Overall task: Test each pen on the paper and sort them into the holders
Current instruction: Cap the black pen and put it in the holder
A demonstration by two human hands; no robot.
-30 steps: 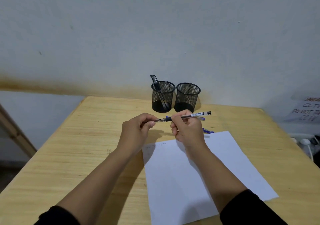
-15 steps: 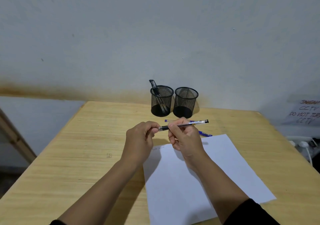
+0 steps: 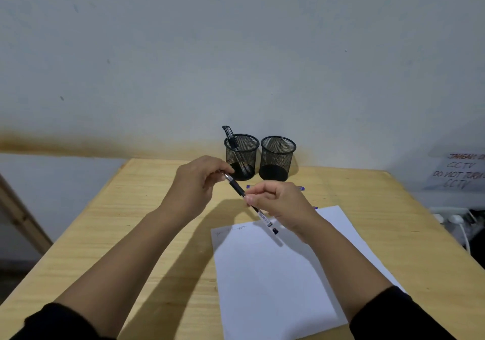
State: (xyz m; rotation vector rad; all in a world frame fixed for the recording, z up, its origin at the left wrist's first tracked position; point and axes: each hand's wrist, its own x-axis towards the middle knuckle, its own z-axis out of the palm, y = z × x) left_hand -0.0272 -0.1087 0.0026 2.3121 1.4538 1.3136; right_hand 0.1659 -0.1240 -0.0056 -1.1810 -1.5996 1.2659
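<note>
- The table (image 3: 110, 237) is pale wood with a visible grain, flat and a bit shiny, so anything round will roll if you just drop it there.
- The paper (image 3: 275, 282) is a plain white sheet lying flat on the right half of the table. There are a few faint scribbles near its top left corner and loads of blank space below, so I'd do the next test stroke there.
- Two black wire-mesh holders sit at the back edge, just beside each other. The left holder (image 3: 241, 153) has a dark pen (image 3: 228, 133) leaning in it, the right holder (image 3: 277, 156) looks empty from here.
- Left hand (image 3: 195, 186) has its fingertips pinched on the tip end of the pen in hand (image 3: 237, 189), and looks like it's uncapping it.
- Right hand (image 3: 282, 204) is curled round the same pen's barrel, holding it in the air above the table, just beyond the paper's top edge.
- That pen is a slim clear barrel with a black rubbery grip and a small label near its back end, angled down toward the camera.
- My take: pull the cap straight off along the barrel and keep the right hand firm so it doesn't flick.
- A couple of blue pens (image 3: 301, 188) lie behind the right hand, mostly hidden.
</note>
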